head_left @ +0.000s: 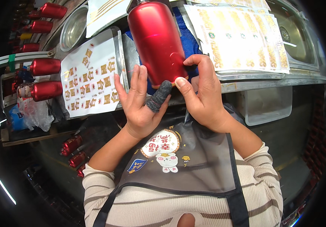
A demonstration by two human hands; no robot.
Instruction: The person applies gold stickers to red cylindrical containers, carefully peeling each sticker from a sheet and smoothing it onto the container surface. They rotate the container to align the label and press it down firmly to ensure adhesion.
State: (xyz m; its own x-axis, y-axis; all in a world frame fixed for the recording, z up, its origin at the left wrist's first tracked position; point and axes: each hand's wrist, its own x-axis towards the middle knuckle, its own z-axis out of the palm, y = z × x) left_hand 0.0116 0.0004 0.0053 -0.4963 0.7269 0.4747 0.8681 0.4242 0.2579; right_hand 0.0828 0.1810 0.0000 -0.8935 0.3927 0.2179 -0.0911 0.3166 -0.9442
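The left hand [142, 113] has loosely spread fingers, its grey finger cover [159, 97] at a gold edge [155, 86]; the right hand [205, 99] grasps the red bottle [155, 41] by this near end, above a blue cloth [190, 39]. Probably this edge is being pressed, which next calls for even thumb pressure. Underside contact is hidden; the far neck [143, 1] is cut off.

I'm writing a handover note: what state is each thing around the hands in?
Large red bottle: on its side, base toward the person
Left hand: fingers spread, at the base
Grey finger sleeve: worn on left hand
Right hand: gripping the base end
Blue cloth: rumpled
Left sticker sheet: partly bare
Gold-printed sheets: overlapping
Clear plastic bag: crumpled
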